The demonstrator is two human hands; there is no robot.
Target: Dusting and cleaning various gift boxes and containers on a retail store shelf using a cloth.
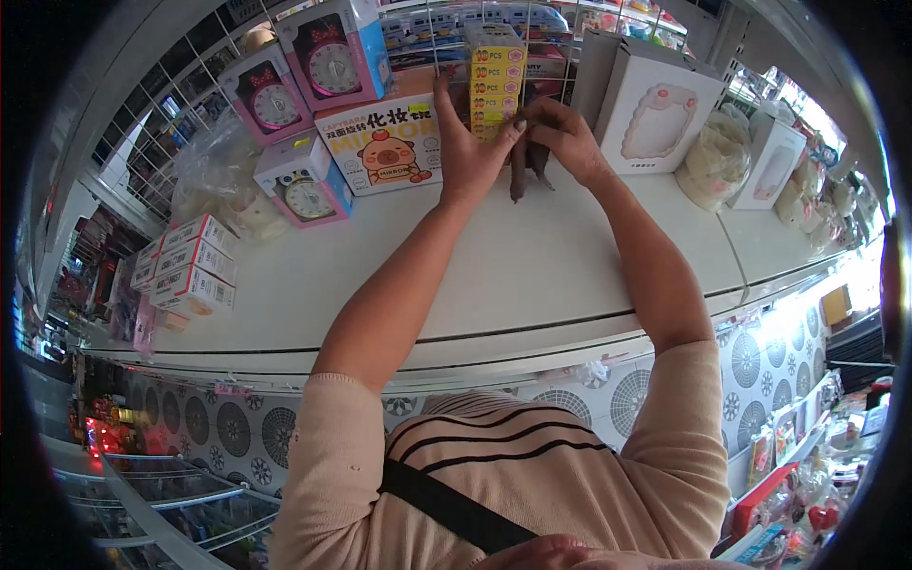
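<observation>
A stack of small yellow boxes (496, 84) stands upright at the back of the white counter (570, 247). My left hand (470, 157) is at its left front side, fingers stretched upward and thumb reaching across the lowest boxes. Just right of the stack, my right hand (567, 142) is closed with bent fingers on a grey-brown cloth (519, 173). The cloth's ends hang down toward the counter. Part of the cloth is hidden behind my fingers. A white and orange mirror box (385, 142) stands directly left of my left hand.
Boxed toy-like clocks (332, 62) are stacked at the left, near small white boxes (195, 266). A large white box (655, 109) stands right of my right hand, with a cream bagged item (712, 161) beyond it. A wire grid (190, 47) rises behind the counter.
</observation>
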